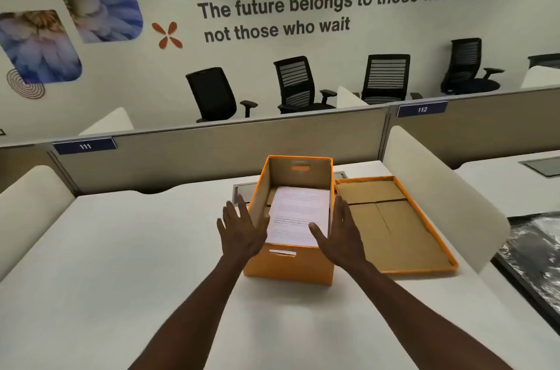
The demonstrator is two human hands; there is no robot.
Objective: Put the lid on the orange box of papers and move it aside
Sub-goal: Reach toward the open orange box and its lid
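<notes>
An open orange box [285,266] stands on the white desk [106,263], with a stack of printed papers [298,215] inside. Its orange lid [397,224] lies upside down on the desk just right of the box, brown cardboard inside facing up. My left hand [239,230] hovers by the box's left wall with fingers spread. My right hand [339,233] is over the box's right front corner, fingers apart, thumb above the papers. Neither hand holds anything.
Curved white side dividers [439,188] flank the desk on both sides. A beige partition [242,151] with tags 111 and 112 runs along the back. A cable hatch [244,189] sits behind the box. Black office chairs [303,85] stand beyond the partition.
</notes>
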